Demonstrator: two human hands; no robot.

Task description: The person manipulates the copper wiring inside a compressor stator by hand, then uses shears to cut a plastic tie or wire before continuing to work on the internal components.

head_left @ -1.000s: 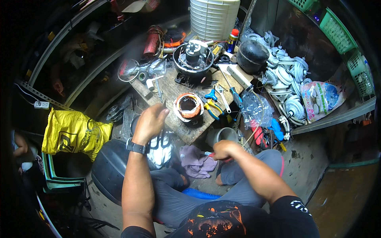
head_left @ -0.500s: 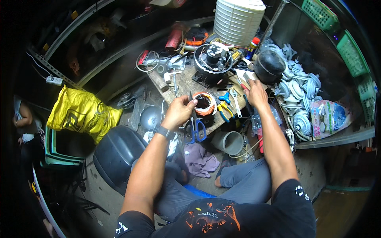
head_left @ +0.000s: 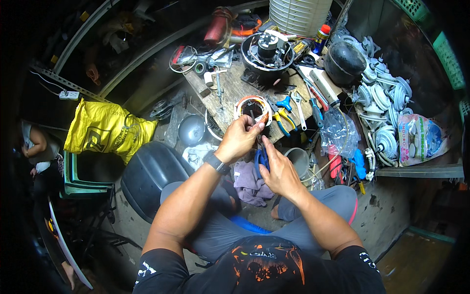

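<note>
Scissors with blue handles (head_left: 261,158) are held between my two hands, below the front edge of the wooden board. My left hand (head_left: 239,142) is closed, thumb and index finger pinched on the blade part beside the coil ring. My right hand (head_left: 281,171) has its thumb and fingers around the handles, which it partly covers. Just beyond my left fingertips sits the ring-shaped motor coil (head_left: 252,104), with white edging and orange-copper windings. Yellow-and-blue pliers (head_left: 282,120), a blue three-armed tool (head_left: 284,103) and an adjustable wrench (head_left: 299,110) lie to the right.
An opened motor in a black housing (head_left: 267,54) stands on the wooden board (head_left: 235,98). Metal parts (head_left: 384,103) pile up at right, beside a black pot (head_left: 344,63). A yellow sack (head_left: 105,130) and dark plastic shell (head_left: 154,179) are left; a grey bucket (head_left: 297,161) is below the board.
My right hand has left the tools at the board's right side and come back to the scissors handles. My left hand has moved slightly right, still on the scissors.
</note>
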